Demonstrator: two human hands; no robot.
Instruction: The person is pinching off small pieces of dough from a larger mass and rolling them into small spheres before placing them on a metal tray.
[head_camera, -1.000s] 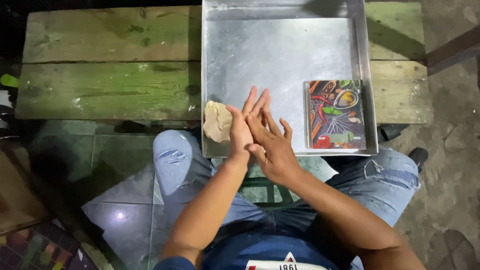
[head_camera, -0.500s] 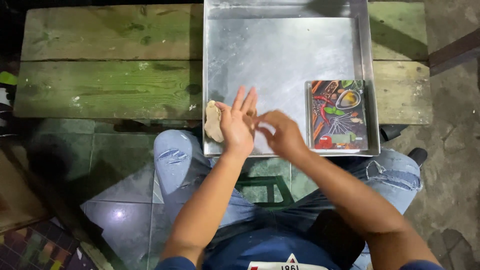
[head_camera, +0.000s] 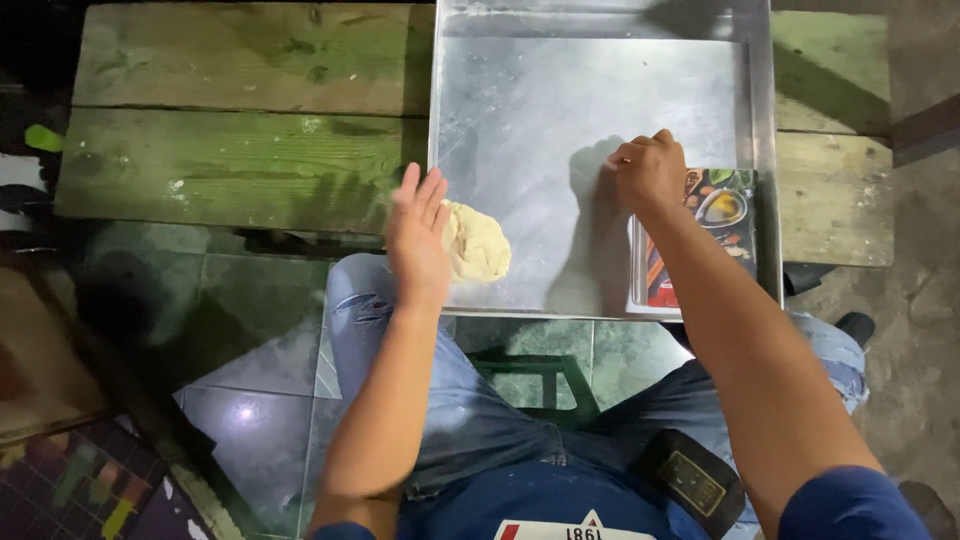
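- Bench (head_camera: 250, 150): weathered green planks, carrying the tray at its right half; green floor tiles show below it.
- Tray (head_camera: 590, 40): a square metal pan with a low rim, mostly bare, its near edge overhanging toward the seated person's knees.
- Packet (head_camera: 715, 215): a flat colourful pouch lying in the tray's near right corner, partly covered by the right forearm.
- Dough (head_camera: 478, 245): one pale lump in the tray's near left corner, just inside the rim.
- Left hand (head_camera: 418, 235): flat and fully open, fingers straight and close together, edge-on beside the dough. It grips nothing; whether the palm touches the lump cannot be told.
- Right hand (head_camera: 648, 172): curled into a loose fist, knuckles up, at the tray floor beside the packet's upper left corner. Whether the fingertips pinch anything cannot be told.
- Step in hand, by judgement: working the dough, with the right hand tending the tray surface or the packet.
- Next move calls for: a bare patch of tray and both palms on the lump.
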